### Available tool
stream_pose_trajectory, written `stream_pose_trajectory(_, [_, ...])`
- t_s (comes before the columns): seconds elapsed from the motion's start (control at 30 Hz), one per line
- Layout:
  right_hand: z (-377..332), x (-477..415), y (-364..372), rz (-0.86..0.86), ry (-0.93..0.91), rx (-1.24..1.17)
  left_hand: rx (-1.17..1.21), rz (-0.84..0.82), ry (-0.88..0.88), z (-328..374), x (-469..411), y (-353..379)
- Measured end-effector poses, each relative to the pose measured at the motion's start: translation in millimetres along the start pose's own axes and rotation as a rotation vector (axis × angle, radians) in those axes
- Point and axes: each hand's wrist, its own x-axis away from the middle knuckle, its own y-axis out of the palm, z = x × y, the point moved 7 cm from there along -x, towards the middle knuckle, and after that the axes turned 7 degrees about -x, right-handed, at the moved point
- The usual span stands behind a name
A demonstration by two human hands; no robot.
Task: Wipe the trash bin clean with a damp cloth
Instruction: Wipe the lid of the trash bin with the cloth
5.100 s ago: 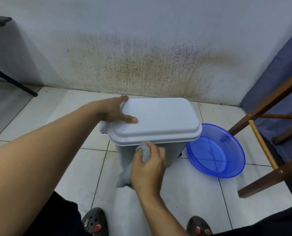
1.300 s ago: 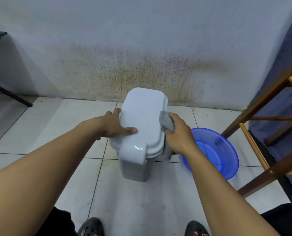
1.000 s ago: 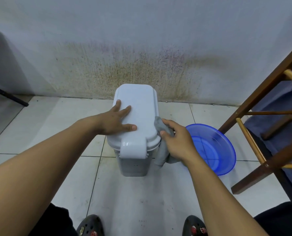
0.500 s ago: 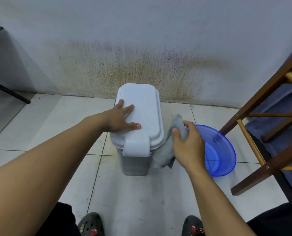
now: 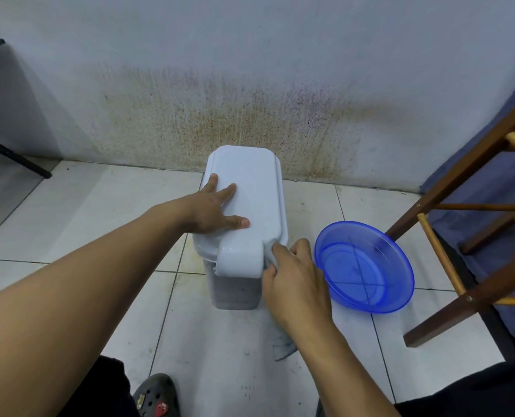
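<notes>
Wiping: your right hand [image 5: 295, 278] works the near right corner of the trash bin [image 5: 235, 293], just under the edge of its lid [image 5: 250, 182].
Right grip: fingers curled around the damp cloth [image 5: 283, 346], pressing a fold of it to the bin. The loose tail hangs below your wrist, down toward the floor [image 5: 99, 206].
Left hand [image 5: 214, 209]: flat on the lid's left half, fingers spread and straight, holding nothing, only pressing down.
Bin position: centre of the frame, upright on the tiles, lid shut, its far end close to the stained wall [image 5: 250, 85].
Risk, tipping: the bin looks light and narrow. A hard sideways push from the cloth could probably slide or rock it if you lift your left palm.
Risk, basin: the blue basin [image 5: 396, 254] sits just beside your right hand at centre right. A wide back-swing of the elbow or wrist could knock it.
Risk, cloth tail: the hanging end may drag over the gritty tiles and carry dirt back onto the plastic. Gather it into your palm.
Edges: a wooden frame [image 5: 460, 188] closes off the right of the frame and the wall shuts the top.
Open room: tiles at left and lower centre, between the bin and your shoe [image 5: 157, 395]. Turn the bin that way for the next face.
</notes>
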Motion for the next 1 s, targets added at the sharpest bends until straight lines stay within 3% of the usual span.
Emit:
stream_pose_trajectory(0.1, [-1, -4, 0, -0.119, -0.042, -0.005, 0.005, 0.004, -0.002, -1, 0, -1])
stream_pose_trajectory(0.2, [18, -15, -7, -0.263, 0.003, -0.335, 0.018, 0.011, 0.006, -3, 1, -2])
stream_pose_trajectory(0.3, [48, -26, -27, -0.066, 0.142, -0.533, 0.023, 0.008, 0.008, -3, 1, -3])
stream_pose_trajectory(0.4, [58, -28, -35, 0.089, 0.148, -0.42, 0.023, 0.005, 0.005, -3, 0, -2])
stream_pose_trajectory(0.67, [26, -10, -6, 0.005, 0.027, -0.165, 0.024, 0.011, 0.003, -3, 0, -2])
stream_pose_trajectory(0.8, [31, -17, -3, -0.147, -0.024, -0.346, 0.023, 0.006, 0.004, -2, -1, -1])
stream_pose_trajectory(0.9, [47, -23, -17, 0.058, 0.085, -0.457, 0.027, 0.008, 0.009, -2, -1, -2])
stream_pose_trajectory(1.0, [44, -19, -20, 0.162, 0.098, -0.374, 0.027, 0.007, 0.007, -4, -1, -1])
